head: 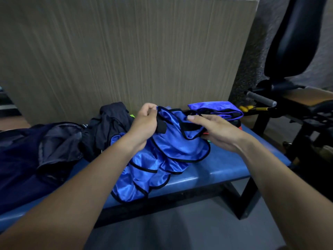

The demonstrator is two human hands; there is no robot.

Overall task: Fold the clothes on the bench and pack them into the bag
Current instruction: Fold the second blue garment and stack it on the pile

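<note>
Both hands hold a blue bib above the blue table: the left hand pinches its black-trimmed top edge, while the right hand seems to grip the opposite edge with loosely curled fingers. A dark open bag lies at the table's left end, with dark clothes between it and the bib.

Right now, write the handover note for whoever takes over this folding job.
Left hand pinches the blue bib by its black-trimmed top edge; right hand holds the other side. The bib is unfolded, draped over the bench.
A folded blue piece lies behind the right hand.
The dark clothes are still crumpled.
The open dark bag is at the left.
Left: fold the bib and dark clothes, pack everything.
</note>
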